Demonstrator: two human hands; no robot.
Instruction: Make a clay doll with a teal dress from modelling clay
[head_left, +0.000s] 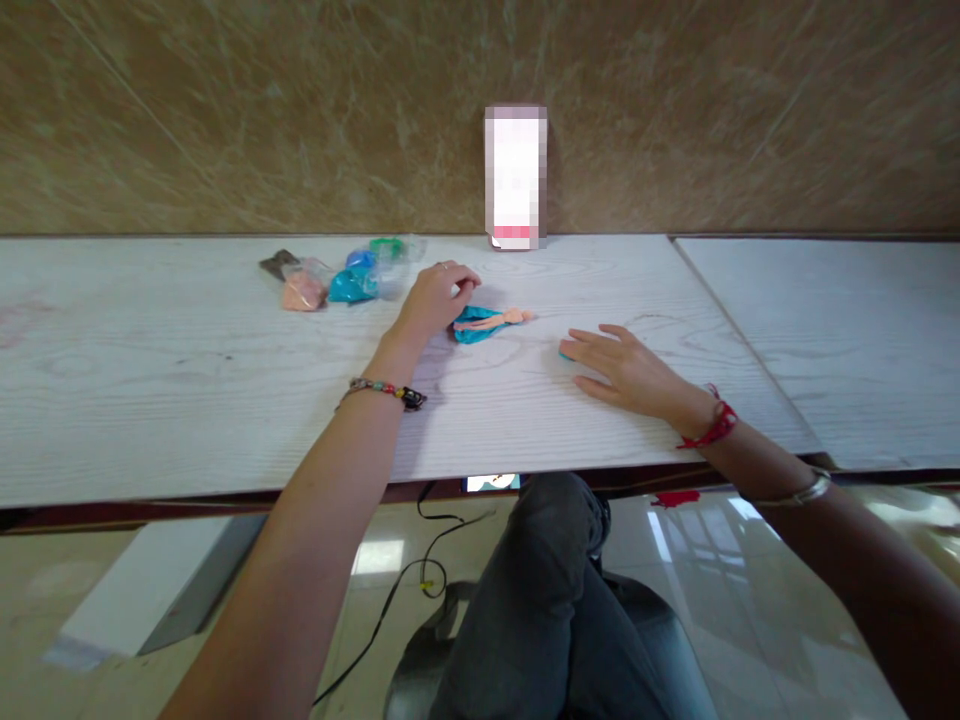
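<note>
step: you're shaping the clay figure (487,322) | left hand (435,298) curling its fingers on the figure's teal end | right hand (626,372) lying flat, fingers together, covering a teal bit (565,349) | next: likely needs a light pinch

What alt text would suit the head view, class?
A left hand touches a teal clay figure on a white table; the right hand lies flat over a small teal piece. Bagged clay lumps sit behind.
</note>
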